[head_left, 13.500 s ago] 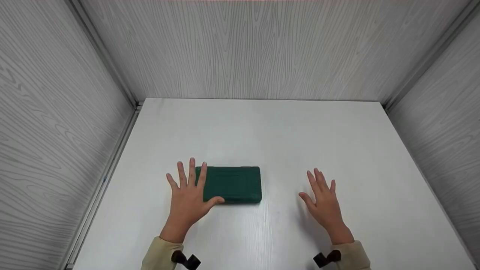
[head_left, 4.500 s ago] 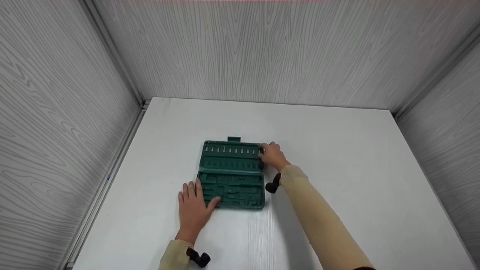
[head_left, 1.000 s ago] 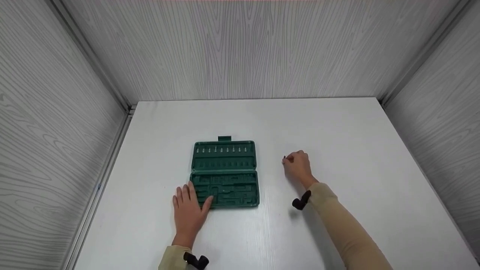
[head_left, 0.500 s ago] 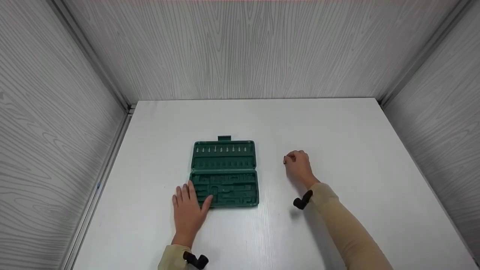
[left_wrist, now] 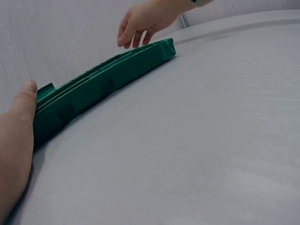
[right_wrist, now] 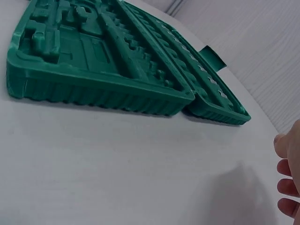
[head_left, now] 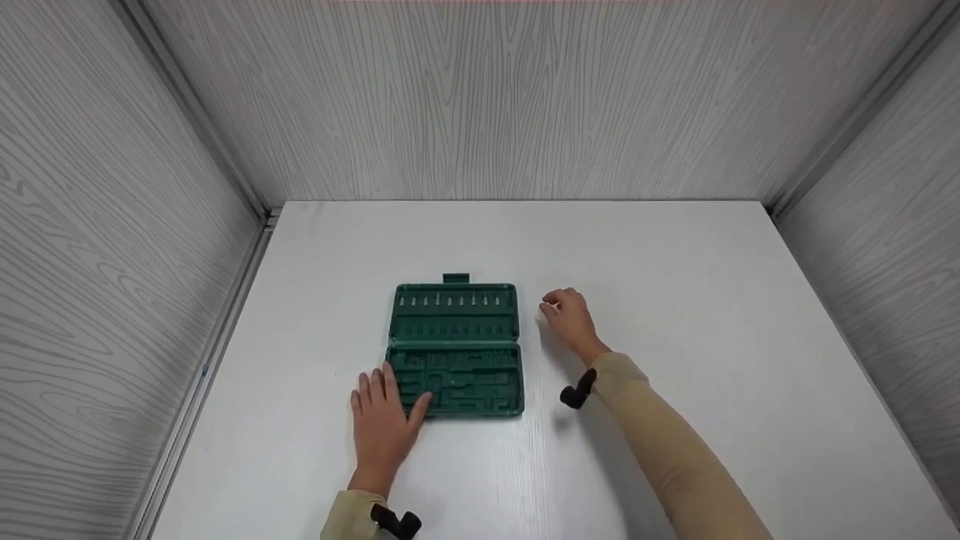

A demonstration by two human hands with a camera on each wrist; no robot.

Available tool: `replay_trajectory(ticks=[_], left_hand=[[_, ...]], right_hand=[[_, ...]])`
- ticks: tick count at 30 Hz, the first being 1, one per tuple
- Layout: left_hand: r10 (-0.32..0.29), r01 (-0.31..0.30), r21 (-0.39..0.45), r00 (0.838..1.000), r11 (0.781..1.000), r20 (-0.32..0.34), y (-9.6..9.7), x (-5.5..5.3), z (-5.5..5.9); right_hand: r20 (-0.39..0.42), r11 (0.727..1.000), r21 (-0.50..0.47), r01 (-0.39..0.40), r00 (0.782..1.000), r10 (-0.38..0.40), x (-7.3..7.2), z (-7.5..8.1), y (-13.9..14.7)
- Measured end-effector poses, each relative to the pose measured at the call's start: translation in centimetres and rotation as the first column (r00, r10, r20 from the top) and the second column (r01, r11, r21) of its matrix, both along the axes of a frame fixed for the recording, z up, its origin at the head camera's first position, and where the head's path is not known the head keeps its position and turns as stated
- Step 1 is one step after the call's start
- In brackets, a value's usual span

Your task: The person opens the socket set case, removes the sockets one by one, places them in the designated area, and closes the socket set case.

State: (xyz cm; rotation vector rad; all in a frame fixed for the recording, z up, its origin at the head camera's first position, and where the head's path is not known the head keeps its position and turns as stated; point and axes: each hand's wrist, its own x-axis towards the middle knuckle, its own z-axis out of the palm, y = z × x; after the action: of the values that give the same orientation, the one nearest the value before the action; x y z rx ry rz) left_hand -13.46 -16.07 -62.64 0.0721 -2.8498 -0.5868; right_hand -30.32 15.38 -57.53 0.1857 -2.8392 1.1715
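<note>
A green plastic tool case lies unfolded on the white table. Its far half holds a row of small silver screwdriver bits; the near half has moulded recesses. My left hand rests at the case's near left corner, fingers straight along the left side and thumb over the front edge. To the right of the far half, apart from the case, my right hand hovers above the table with thumb and fingers bent towards each other. Whether something small sits between its fingertips cannot be made out, even in the left wrist view.
Grey wood-grain panels stand behind the table and at both sides. A latch tab sticks out from the case's far edge. Black wrist cameras sit on both sleeves.
Over these frames the case was unfolded, and my right hand went from its far right corner out to the right. In the last half second that hand came back towards the case; the left stayed.
</note>
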Motion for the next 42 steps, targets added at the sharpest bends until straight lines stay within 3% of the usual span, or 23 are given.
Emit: replay_trajectory(ticks=[6, 15, 24, 36, 42], left_hand=[[0.012, -0.012, -0.008, 1.000, 1.000, 0.014, -0.1, 0.3, 0.2], [0.004, -0.004, -0.004, 1.000, 1.000, -0.008, 0.0, 0.3, 0.0], [0.003, -0.003, -0.008, 1.000, 1.000, -0.002, 0.0, 0.2, 0.0], [0.007, -0.008, -0.024, 1.000, 1.000, -0.021, 0.2, 0.1, 0.0], [0.012, -0.012, -0.013, 1.000, 1.000, 0.005, -0.1, 0.0, 0.3]], right_hand=[[-0.035, 0.993, 0.084, -0.079, 0.996, 0.083, -0.6, 0.3, -2.9], [0.042, 0.969, 0.210, -0.130, 0.991, 0.124, -1.4, 0.6, -6.0], [0.093, 0.940, 0.300, -0.163, 0.986, 0.141, -2.1, 0.8, -7.2], [0.229, 0.944, 0.279, -0.177, 0.967, 0.114, -2.9, 1.1, -7.4], [0.229, 0.958, 0.232, -0.167, 0.967, 0.113, -3.3, 1.3, -7.8]])
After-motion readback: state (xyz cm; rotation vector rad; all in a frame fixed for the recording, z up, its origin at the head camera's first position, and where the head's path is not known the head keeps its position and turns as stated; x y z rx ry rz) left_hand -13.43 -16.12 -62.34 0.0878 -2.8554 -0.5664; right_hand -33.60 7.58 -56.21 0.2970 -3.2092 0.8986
